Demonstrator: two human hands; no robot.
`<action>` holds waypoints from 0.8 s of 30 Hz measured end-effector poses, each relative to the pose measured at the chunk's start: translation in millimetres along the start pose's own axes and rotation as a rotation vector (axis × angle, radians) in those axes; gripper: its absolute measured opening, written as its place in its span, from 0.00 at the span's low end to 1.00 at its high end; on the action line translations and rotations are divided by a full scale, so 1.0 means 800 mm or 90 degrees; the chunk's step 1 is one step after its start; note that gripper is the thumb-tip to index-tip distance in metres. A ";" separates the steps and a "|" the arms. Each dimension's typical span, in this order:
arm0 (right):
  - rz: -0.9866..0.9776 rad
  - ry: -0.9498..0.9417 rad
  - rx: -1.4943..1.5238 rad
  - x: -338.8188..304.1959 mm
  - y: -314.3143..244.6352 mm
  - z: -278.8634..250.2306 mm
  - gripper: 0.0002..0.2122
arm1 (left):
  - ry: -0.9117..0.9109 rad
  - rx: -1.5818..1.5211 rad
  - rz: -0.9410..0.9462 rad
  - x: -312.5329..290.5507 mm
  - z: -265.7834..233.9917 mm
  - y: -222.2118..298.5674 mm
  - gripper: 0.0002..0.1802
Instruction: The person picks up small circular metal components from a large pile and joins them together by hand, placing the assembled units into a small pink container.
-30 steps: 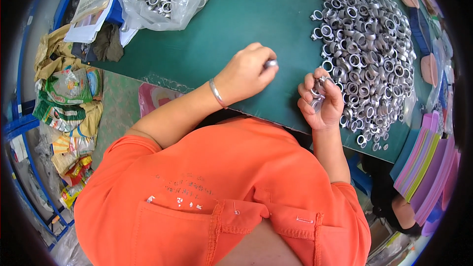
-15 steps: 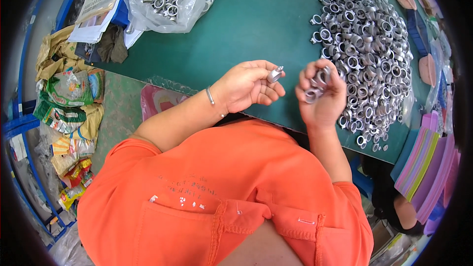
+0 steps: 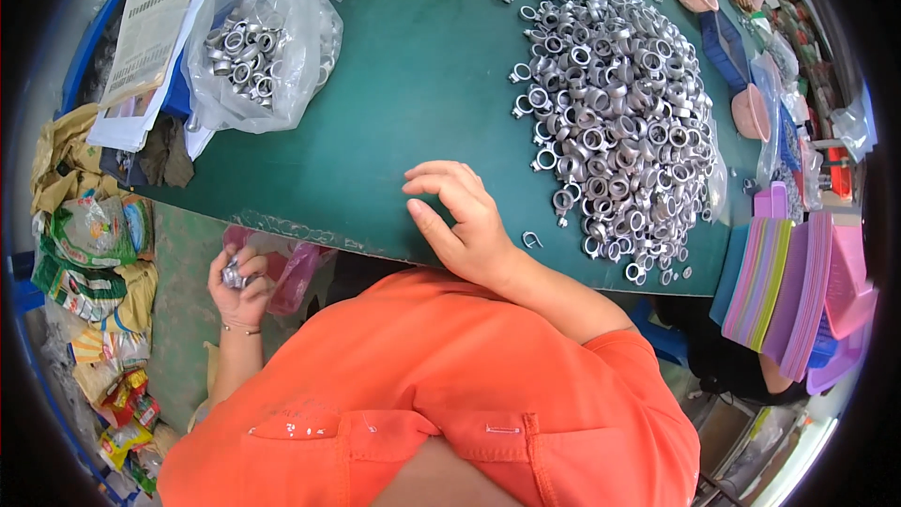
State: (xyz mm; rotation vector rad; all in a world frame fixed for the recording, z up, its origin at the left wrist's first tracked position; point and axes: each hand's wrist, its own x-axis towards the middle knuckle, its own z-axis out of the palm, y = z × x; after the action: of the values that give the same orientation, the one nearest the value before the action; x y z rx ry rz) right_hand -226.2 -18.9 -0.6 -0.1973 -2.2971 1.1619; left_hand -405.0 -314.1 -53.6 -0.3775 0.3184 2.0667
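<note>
My left hand (image 3: 246,295) is off the table's edge at the left, its fingers curled round a few small grey metal ring clamps (image 3: 234,274); how many is hidden by the fingers. My right hand (image 3: 462,222) hovers over the near part of the green table with thumb and fingers apart and nothing in it. To its right lies a large heap of the same metal ring clamps (image 3: 624,122). A single thin open hoop (image 3: 532,240) rests on the table between my right forearm and that heap.
Below the left hand hangs a pink plastic bag (image 3: 297,274). A clear bag of ring clamps (image 3: 258,47) stands at the table's far left beside papers (image 3: 150,28). Pink baskets (image 3: 750,113) line the far right, near stacked coloured trays (image 3: 762,272). Crumpled sacks (image 3: 84,244) lie at left.
My left hand has swung left and down off the table, with ring clamps in it. My right hand has moved left away from the heap, and the clamps it held are gone from it.
</note>
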 end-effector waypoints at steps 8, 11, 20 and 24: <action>-0.054 0.028 -0.408 0.053 0.039 -0.104 0.09 | 0.632 0.244 0.003 0.026 -0.257 0.064 0.11; 0.035 0.030 -0.782 0.066 0.048 -0.184 0.09 | 0.720 0.601 -0.095 0.038 -0.262 0.025 0.11; 0.009 0.064 -0.442 0.052 0.049 -0.193 0.06 | -0.141 1.512 -0.285 0.047 0.059 -0.038 0.12; 0.172 0.169 0.190 0.023 0.033 -0.133 0.10 | -0.397 1.281 -0.093 0.072 0.136 -0.071 0.06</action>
State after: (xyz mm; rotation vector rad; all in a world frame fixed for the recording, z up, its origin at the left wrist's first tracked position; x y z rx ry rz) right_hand -187.1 78.3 37.0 -0.5263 -1.8811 1.4978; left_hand -398.0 -200.0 19.9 1.3271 1.5663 0.7913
